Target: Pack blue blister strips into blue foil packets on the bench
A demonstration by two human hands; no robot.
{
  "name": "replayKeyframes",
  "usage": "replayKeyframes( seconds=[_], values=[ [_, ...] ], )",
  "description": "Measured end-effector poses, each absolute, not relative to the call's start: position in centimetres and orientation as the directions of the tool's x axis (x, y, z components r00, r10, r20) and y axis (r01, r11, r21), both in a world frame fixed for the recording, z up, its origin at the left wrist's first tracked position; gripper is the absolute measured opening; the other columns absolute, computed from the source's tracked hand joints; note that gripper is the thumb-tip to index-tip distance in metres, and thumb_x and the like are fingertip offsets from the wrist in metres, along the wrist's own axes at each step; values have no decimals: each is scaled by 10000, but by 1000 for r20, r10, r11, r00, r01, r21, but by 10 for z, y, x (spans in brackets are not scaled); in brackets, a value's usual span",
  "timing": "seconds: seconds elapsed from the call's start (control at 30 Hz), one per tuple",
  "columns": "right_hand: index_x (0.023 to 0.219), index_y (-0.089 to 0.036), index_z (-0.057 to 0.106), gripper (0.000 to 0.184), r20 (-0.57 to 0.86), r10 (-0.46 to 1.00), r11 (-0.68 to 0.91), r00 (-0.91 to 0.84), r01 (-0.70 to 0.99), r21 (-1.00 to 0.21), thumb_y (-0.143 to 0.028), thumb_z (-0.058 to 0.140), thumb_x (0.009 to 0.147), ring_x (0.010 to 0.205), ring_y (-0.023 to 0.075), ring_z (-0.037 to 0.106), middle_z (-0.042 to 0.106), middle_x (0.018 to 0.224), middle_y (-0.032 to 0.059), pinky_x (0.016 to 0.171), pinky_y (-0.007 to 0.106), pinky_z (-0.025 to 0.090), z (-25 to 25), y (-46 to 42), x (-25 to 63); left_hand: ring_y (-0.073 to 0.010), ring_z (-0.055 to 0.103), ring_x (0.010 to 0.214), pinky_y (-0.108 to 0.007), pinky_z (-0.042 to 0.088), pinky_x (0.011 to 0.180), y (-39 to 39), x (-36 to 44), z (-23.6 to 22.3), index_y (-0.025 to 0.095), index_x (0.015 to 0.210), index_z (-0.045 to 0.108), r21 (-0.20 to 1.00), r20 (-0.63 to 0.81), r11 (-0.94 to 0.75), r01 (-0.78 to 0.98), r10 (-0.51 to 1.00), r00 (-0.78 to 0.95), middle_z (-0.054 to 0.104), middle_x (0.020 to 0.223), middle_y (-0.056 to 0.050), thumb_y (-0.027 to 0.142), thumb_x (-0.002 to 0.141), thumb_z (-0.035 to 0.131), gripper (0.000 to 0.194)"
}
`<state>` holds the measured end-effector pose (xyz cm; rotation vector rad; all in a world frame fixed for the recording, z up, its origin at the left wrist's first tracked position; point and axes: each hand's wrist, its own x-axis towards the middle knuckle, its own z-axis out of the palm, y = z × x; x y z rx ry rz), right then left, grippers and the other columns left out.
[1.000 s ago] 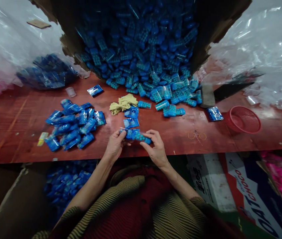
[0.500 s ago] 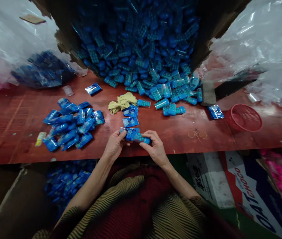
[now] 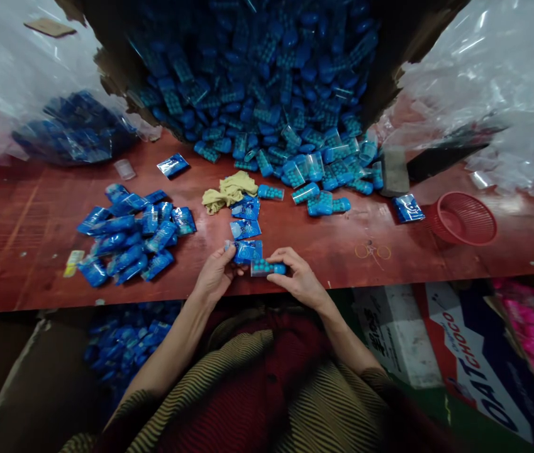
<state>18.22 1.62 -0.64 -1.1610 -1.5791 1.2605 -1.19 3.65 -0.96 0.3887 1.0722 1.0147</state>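
My left hand [image 3: 219,272] pinches the left edge of a blue printed sachet [image 3: 249,251] just above the table's front edge. Between the thumb and fingers of my right hand [image 3: 300,277] is a clear bottle [image 3: 263,268] with a blue cap and turquoise balls inside, lying sideways with its clear end toward the sachet. Whether bottle and sachet touch is hard to make out. Two more flat sachets [image 3: 244,228] lie in a column beyond my hands, below a crumpled yellow cloth [image 3: 231,190].
A heap of filled blue packs [image 3: 129,236] lies left. Behind, a torn carton [image 3: 417,56] spills many capped bottles [image 3: 314,167] onto the red table [image 3: 389,251]. A red basket [image 3: 465,220] and rubber bands [image 3: 373,253] are right. An open box of blue packs [image 3: 129,340] stands below the edge.
The bottle's clear end has come down and away from the sachet, and my right hand has shifted slightly right. My left hand keeps its pinch on the sachet. The view has shifted slightly.
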Motion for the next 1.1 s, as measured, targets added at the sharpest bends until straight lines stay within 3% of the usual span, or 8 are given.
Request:
replayKeyframes(
  seconds=[0.27,0.7,1.1],
  values=[
    [964,-229,635,217,91,996,88,18,127,-988,-226,659,749,980,179,563,543,1023,41,895,344,463,-10,17,179,-113,569,455,-176,425,390,35,-11,-14,150,626,544,622,-634,555,-552,771,61,519,437,20,456,681,725,359],
    [1061,-222,616,249,337,939,334,-67,410,-849,-209,611,813,973,191,557,524,1029,70,863,363,484,4,7,167,-115,574,468,-190,442,421,28,-1,-16,145,677,582,633,-594,537,-557,799,96,564,472,13,454,662,740,347],
    [1095,-224,601,262,312,946,315,-90,490,-813,-211,584,833,967,199,568,512,1033,80,832,351,518,8,2,160,-110,586,496,-185,481,434,28,-3,-10,136,689,585,701,-526,463,-542,850,45,570,507,19,468,647,745,371]
  ],
)
